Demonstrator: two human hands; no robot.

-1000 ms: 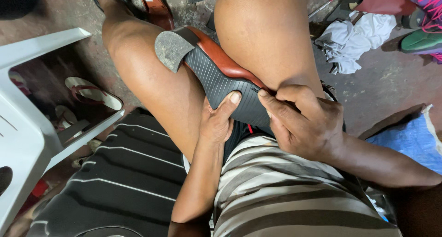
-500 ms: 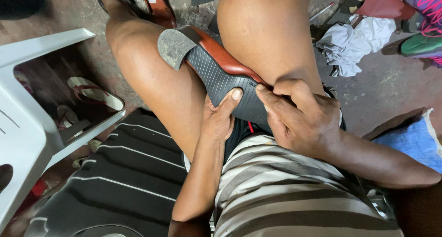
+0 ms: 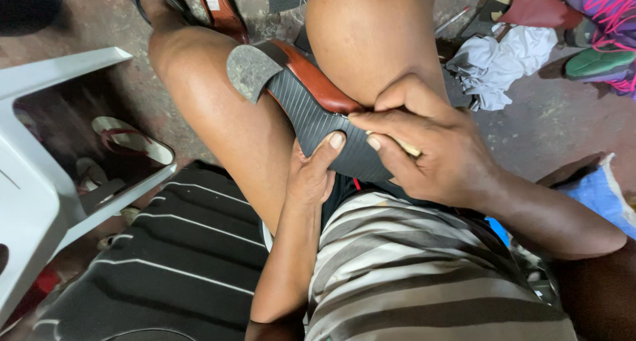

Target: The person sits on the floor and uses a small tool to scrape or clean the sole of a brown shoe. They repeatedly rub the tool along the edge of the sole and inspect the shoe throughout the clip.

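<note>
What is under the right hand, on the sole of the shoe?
Under the right hand a pale, thin object shows against the ribbed black sole. The hand covers most of it, so its kind is unclear.

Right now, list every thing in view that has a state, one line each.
shoe: sole up, wedged between the knees.
left hand: thumb pressed on the ribbed sole.
right hand: fingertips pinched at the sole's edge.
white plastic chair: lying on its side.
white cloth: crumpled on the floor.
sandal: lying flat on the floor.
</note>
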